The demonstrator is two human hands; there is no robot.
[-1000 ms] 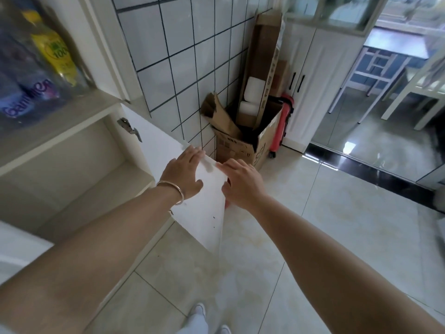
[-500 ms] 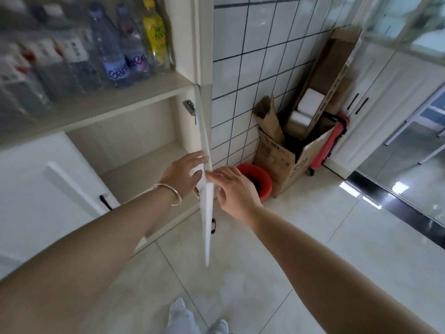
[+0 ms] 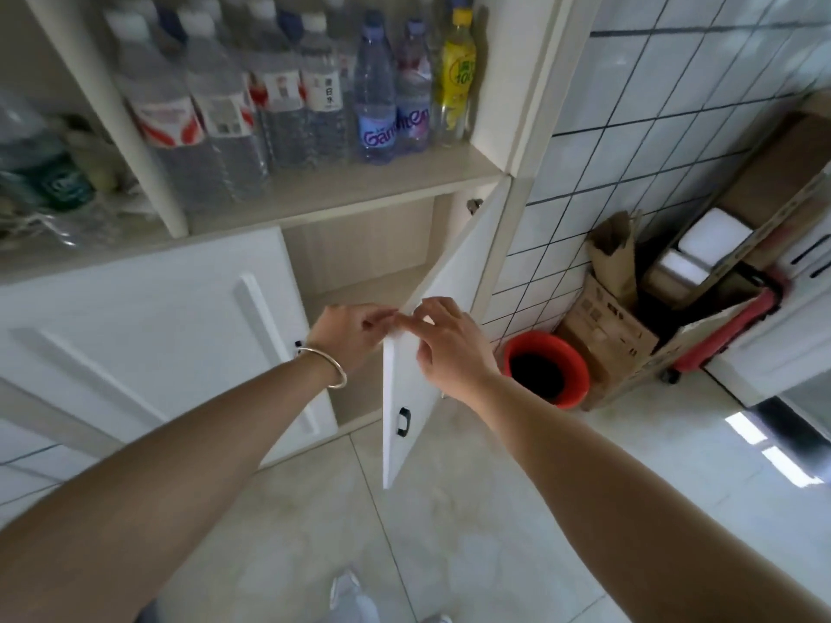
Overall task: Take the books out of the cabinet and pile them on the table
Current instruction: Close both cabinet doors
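Head view. Both hands meet at the top free corner of the white cabinet door (image 3: 443, 317), which stands partly open on its right-hand hinge, its long axis running down and toward the camera from the grip.

The left hand (image 3: 348, 332), with a bangle (image 3: 326, 368) at the wrist, is on the inner side of the door; its fingers curl to the edge and seem to pinch it, though blur at the fingertips leaves the exact contact unclear. The right hand (image 3: 449, 346) lies on the outer face, fingers loosely spread and nearly straight, tips on the top edge beside the left hand's. It looks to be pressing more than clasping. Neither hand holds anything else.

The door's black handle (image 3: 403, 421) is below the grip and untouched.

The cabinet compartment (image 3: 359, 263) opens just beyond and left of the grip, nearer the left hand. What shows of its shelf holds no books; the lower part is hidden behind the arm and door. No table shows either.

Above the grip, a shelf carries water bottles (image 3: 292, 96) and a yellow bottle (image 3: 456, 78). Right of the grip, on the floor, stand a red bucket (image 3: 546, 368) and a cardboard box (image 3: 616, 335).

The door's swing is probably what the next move turns on.
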